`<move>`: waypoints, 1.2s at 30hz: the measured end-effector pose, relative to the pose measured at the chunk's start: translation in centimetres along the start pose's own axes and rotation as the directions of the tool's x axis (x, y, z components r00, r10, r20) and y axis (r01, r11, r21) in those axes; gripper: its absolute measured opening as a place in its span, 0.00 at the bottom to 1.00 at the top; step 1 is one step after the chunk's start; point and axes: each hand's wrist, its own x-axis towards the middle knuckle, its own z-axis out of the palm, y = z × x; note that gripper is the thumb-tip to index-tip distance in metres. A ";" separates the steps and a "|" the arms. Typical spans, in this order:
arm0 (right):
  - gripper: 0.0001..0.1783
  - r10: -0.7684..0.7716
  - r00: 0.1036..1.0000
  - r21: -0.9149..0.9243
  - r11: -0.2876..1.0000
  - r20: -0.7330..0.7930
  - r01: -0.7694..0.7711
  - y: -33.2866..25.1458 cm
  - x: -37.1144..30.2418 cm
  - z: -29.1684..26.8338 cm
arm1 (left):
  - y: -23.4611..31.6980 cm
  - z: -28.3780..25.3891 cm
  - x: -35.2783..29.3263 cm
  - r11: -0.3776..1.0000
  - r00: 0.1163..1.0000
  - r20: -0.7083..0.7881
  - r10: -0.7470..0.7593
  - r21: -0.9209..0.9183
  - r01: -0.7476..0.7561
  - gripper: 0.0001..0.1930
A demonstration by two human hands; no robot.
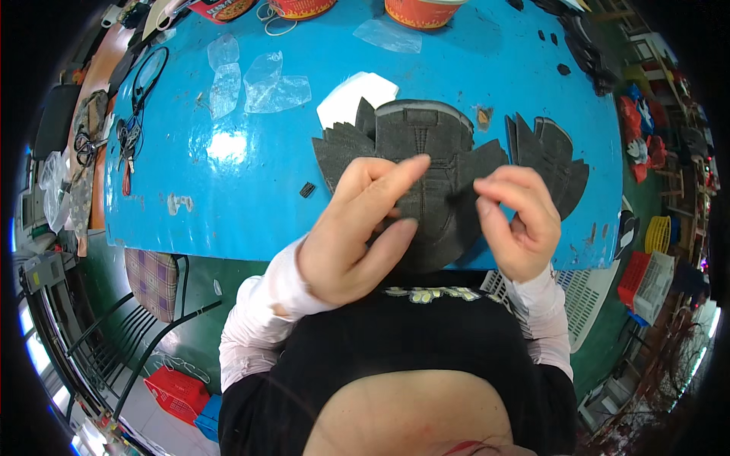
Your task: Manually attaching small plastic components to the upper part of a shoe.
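Note:
A stack of dark grey stitched fabric pieces [420, 133], shaped like shoe uppers, lies at the near edge of the blue table, layers fanned out at its left side. Above its left part is my left hand [357, 232], forefinger stretched out and thumb held apart, with nothing visible between them. My right hand [523, 220] is by the stack's right side, its fingers curled and the thumb tip close to the forefinger tip. Whether a thin thing is pinched there is too small to tell. A second fanned bunch of similar dark pieces [553, 156] lies beyond my right hand.
Under the stack's far left edge lies a white sheet [353, 97]. Clear plastic bags [275, 83] and red tubs [422, 11] are farther back on the blue table [190, 190]. Scissors [85, 144] lie at far left. A plaid chair [152, 281] stands below left.

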 end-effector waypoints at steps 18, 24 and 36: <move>0.17 -0.113 0.993 0.317 0.944 0.038 0.095 -1.1 -1.5 2.6 | 0.0 0.6 -1.0 0.981 0.982 -0.005 0.190 0.053 -0.189 0.17; 0.16 0.001 0.992 0.360 0.932 0.130 -0.048 -0.9 -1.8 2.3 | -0.1 1.5 -1.4 0.997 0.995 -0.098 0.017 -0.077 -0.024 0.17; 0.13 0.052 0.998 0.355 0.933 0.037 -0.062 -0.6 -2.1 3.5 | -1.4 1.4 -1.5 0.931 0.989 0.021 -0.147 -0.336 0.145 0.18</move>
